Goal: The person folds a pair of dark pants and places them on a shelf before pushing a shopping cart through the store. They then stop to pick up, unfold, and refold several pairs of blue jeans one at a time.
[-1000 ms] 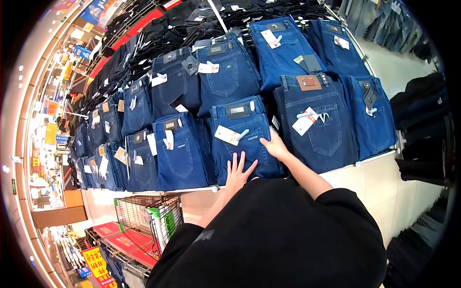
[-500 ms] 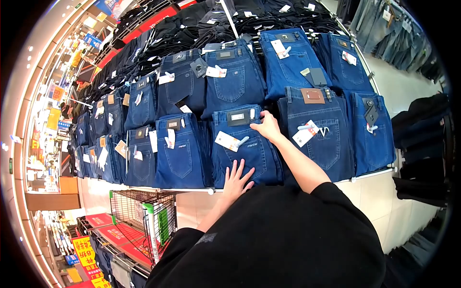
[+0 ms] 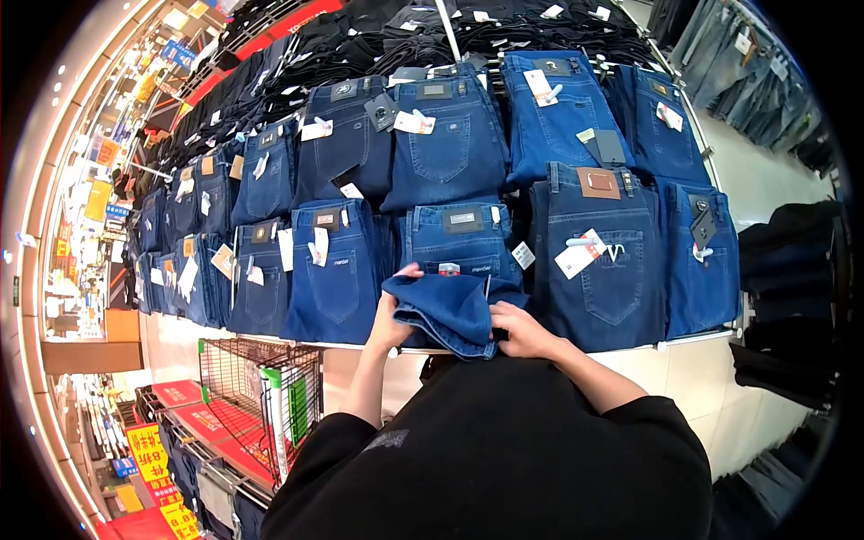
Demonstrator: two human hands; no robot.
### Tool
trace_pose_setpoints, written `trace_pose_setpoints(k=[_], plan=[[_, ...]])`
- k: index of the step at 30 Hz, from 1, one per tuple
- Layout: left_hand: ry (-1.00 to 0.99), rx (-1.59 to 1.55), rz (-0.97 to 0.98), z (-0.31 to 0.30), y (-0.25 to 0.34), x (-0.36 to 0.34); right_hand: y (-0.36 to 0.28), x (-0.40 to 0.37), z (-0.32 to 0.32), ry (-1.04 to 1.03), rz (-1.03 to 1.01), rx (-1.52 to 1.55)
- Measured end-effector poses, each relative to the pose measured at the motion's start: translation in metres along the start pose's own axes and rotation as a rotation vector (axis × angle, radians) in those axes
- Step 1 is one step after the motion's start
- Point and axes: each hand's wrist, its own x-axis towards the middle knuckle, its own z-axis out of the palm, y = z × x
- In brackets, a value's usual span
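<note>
Both my hands are on a folded pair of blue jeans point(image 3: 445, 301) low at the front of the display, its edge hanging toward me. My left hand point(image 3: 385, 322) grips the left side, some of its fingers hidden by the denim. At the right side, my right hand point(image 3: 524, 331) pinches the cloth with bent fingers. Behind the held jeans lies another pair of jeans point(image 3: 423, 241) with a dark waistband patch, partly covered. A white tag point(image 3: 523, 256) sticks out at the right of that pile.
Stacks of tagged jeans stand on both sides, including a dark pair point(image 3: 598, 288) to the right and a blue pair point(image 3: 331, 288) to the left. A shopping cart point(image 3: 261, 391) stands below left. Black clothes point(image 3: 792, 288) hang at the right.
My hands lay on the top jeans of the front pile. Now they grip jeans folded down toward me, lower down, and a similar waistband shows behind. The view has shifted slightly.
</note>
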Motion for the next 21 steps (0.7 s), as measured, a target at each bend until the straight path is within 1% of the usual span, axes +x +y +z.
trace_pose_setpoints(k=[2, 3, 4, 5, 6, 7, 8, 9, 10, 11, 12, 14, 15, 17, 18, 20, 21], plan=[[0.006, -0.024, 0.003, -0.003, 0.005, 0.009, 0.0, 0.002, -0.007, 0.016, -0.025, -0.058], [0.006, -0.077, -0.071, -0.005, 0.01, 0.012, 0.0, 0.004, -0.01, 0.075, -0.029, -0.039], [0.079, 0.046, -0.073, -0.006, 0.015, 0.015, 0.001, 0.006, -0.013, 0.131, -0.035, -0.018], [0.083, -0.031, -0.116, -0.005, 0.029, 0.022, -0.001, 0.009, -0.02, 0.204, -0.039, -0.002], [0.089, -0.108, -0.163, -0.005, 0.044, 0.028, -0.003, 0.014, -0.025, 0.283, 0.0, 0.077], [0.026, -0.044, -0.175, -0.006, 0.053, 0.029, -0.006, 0.016, -0.034, 0.31, 0.033, 0.044], [0.031, -0.047, -0.175, -0.005, 0.056, 0.028, -0.011, 0.017, -0.044, 0.336, 0.064, 0.009], [0.035, -0.063, -0.158, -0.002, 0.058, 0.027, -0.007, 0.016, -0.048, 0.348, 0.031, 0.012], [0.041, -0.078, -0.141, 0.001, 0.059, 0.027, -0.004, 0.013, -0.051, 0.324, 0.04, -0.015], [0.027, -0.136, -0.036, 0.006, 0.056, 0.029, -0.007, 0.01, -0.054, 0.318, 0.075, -0.033], [0.041, -0.069, 0.002, 0.01, 0.054, 0.029, -0.012, 0.007, -0.054, 0.31, 0.109, -0.05], [0.198, 0.019, -0.065, 0.019, 0.05, 0.026, -0.017, 0.002, -0.048, 0.336, 0.124, -0.063], [0.225, 0.065, -0.088, 0.021, 0.048, 0.025, -0.015, -0.001, -0.042, 0.363, 0.139, -0.048], [0.207, 0.018, -0.106, 0.023, 0.048, 0.021, -0.015, -0.006, -0.035, 0.409, 0.196, -0.016], [0.178, -0.03, -0.122, 0.025, 0.05, 0.019, -0.014, -0.008, -0.033, 0.399, 0.195, -0.016], [0.192, -0.019, -0.142, 0.026, 0.051, 0.014, -0.01, -0.011, -0.031, 0.441, 0.162, 0.007], [0.173, -0.061, -0.169, 0.024, 0.05, 0.013, -0.011, -0.011, -0.03, 0.442, 0.144, 0.001]])
